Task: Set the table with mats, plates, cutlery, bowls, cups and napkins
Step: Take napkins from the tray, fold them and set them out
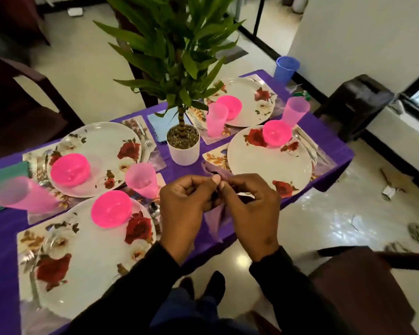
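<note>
A: What's the person holding?

B: A purple napkin [217, 220] — thin, soft, pale lilac, creased. Both hands are pinching it above the near edge of the table [3, 240]. The left hand [184, 201] has its fingers curled w/ thumb pressed to fingertips on the fabric; the right hand [249, 204] is doing the same, right beside it, knuckles nearly touching. One end of the napkin is poking up behind the fingers, the other is hanging down in a point below the palms.

A: And the table?

B: It's wearing a purple cloth. Four floral mats, each w/ a white plate printed w/ red roses. The near-left plate [87, 269] is carrying a bright pink bowl [111, 209] at its far edge; the far-left plate [102, 146] has a pink bowl [70, 169] too. The near-right plate [264, 165] and far-right plate [244, 93] each have one as well.

A: Cups?

B: Translucent pink — one [142, 181] is standing between the two left plates, one [22, 195] is sitting blurred at the left edge, two more [215, 119] [294, 111] by the right-hand plates. A blue cup [286, 68] is at the far corner.

A: Anything else?

B: A potted plant [183, 143] in the centre, a light blue napkin [159, 126] beside it, a teal napkin [0, 187] at far left, and a fork [144, 136] next to the far-left plate.
</note>
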The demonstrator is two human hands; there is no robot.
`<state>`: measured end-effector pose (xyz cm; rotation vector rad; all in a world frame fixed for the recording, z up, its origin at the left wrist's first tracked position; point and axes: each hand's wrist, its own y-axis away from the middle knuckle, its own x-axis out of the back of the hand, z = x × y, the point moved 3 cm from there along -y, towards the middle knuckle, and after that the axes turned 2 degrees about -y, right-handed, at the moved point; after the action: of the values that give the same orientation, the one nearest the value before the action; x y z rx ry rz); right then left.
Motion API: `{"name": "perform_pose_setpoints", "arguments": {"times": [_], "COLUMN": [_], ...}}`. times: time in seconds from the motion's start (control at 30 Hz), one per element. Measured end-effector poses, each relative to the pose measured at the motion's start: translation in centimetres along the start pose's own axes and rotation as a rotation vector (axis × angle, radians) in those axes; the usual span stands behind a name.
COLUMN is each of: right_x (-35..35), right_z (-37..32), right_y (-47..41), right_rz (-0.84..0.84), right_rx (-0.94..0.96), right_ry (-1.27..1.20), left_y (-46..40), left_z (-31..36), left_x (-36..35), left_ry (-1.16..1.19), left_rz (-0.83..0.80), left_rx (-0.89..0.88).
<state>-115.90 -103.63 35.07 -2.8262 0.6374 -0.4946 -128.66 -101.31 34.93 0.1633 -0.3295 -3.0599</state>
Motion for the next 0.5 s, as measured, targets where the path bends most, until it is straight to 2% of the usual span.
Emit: {"name": "perform_pose_setpoints", "arguments": {"times": [0.2,0.5], "right_x": [-1.2,-3.2], "right_z": [-0.4,-1.0], "right_y": [-1.5,-3.0], "right_rz": [-0.015,-0.010], "right_rx": [-0.013,0.004], "right_ry": [-0.002,0.004], "left_y": [-1.0,-2.8], "left_z": [0.1,0.3], "left_x": [-0.2,0.8], "left_ry": [0.093,0.142], "left_rz": [0.048,0.085], "left_rx": [0.059,0.053]}}
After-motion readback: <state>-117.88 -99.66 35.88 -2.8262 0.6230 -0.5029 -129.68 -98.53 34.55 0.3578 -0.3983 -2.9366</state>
